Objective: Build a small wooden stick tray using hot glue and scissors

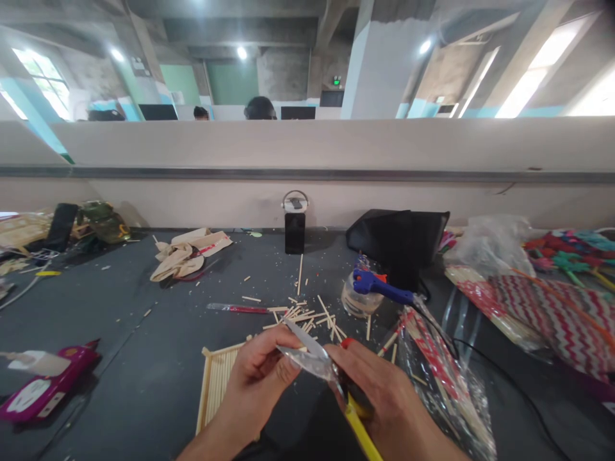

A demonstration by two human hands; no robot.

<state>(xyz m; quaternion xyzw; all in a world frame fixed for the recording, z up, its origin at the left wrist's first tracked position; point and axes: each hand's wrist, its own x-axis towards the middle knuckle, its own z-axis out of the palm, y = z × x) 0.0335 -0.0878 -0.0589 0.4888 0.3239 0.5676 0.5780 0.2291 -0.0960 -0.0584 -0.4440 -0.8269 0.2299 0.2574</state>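
My right hand [379,390] is wrapped round the handles of a pair of scissors [314,365], one handle yellow, with a red part near the thumb. The metal blades stand apart and point up and left toward my left hand [262,371]. My left fingers are pinched together at the blades on a thin wooden stick, mostly hidden; only a pale bit shows between the blades. Partly behind my left wrist lies a panel of wooden sticks [216,384] with a raised edge. Cut wooden stick pieces [307,315] are scattered just beyond both hands.
A blue glue gun [384,288] rests across a clear plastic tub [355,298]. Plastic-wrapped sticks [437,358] lie at right beside a black cable. A phone [295,233] stands against the back wall. At left sit a magenta device [52,384] and a crumpled cloth glove [180,256].
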